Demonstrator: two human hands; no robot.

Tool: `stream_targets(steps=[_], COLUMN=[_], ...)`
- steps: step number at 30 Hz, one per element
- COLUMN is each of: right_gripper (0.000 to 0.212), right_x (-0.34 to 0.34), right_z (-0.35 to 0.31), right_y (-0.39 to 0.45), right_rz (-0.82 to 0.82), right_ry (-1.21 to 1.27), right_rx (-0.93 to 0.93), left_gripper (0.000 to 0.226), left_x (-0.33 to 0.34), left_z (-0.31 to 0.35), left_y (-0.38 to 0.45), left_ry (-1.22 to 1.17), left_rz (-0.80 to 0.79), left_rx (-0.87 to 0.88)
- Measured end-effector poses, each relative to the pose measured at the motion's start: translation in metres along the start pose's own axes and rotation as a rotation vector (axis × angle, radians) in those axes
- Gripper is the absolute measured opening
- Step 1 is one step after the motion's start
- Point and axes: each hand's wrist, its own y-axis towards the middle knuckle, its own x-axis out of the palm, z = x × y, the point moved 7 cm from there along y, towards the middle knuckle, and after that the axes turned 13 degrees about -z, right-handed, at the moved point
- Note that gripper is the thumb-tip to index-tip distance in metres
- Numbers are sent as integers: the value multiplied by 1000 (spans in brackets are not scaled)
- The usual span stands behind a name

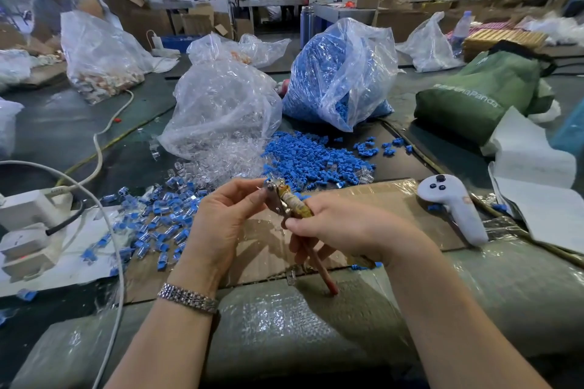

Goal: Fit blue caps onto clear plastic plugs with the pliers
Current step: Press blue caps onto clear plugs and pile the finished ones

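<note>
A worker's right hand (344, 227) grips the pliers (294, 215) by their handles over a sheet of cardboard (395, 199), the metal nose pointing up and left. The left hand (221, 215), a metal watch band (189, 297) on its wrist, has its fingers curled at the pliers' nose, fingertips pinching there (what they pinch is too small to tell). Just beyond the hands lie a heap of blue caps (309, 158) and a heap of clear plugs (221, 158), each spilling from its own plastic bag. Left of the hands, capped plugs (158, 221) lie scattered. A white controller (452, 208) rests on the cardboard to the right, near a green bag (480, 95).
</note>
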Motion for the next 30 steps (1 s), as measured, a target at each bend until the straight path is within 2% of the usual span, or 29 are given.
stream_targets(steps=[11, 18, 21, 25, 28, 30], right_gripper=[34, 32, 31, 30, 33, 26], right_x=[7, 4, -12, -60, -83, -88], right_z=[-1, -3, -5, 10, 38, 55], right_y=[5, -2, -10, -21, -21, -18], right_rz=[106, 53, 110, 394, 525, 555], right_ry=[54, 57, -36, -317, -415, -470], right_rx=[1, 23, 44, 215, 393, 490], left_gripper=[21, 20, 13, 10, 20, 29], left_x=[0, -2, -18, -39, -42, -42], left_z=[-2, 0, 5, 20, 26, 29], left_y=[1, -1, -3, -13, -17, -18], left_ry=[66, 107, 182, 649, 898, 1028], left_rz=[34, 69, 230, 557, 711, 765], left_rx=[-21, -2, 61, 115, 110, 87])
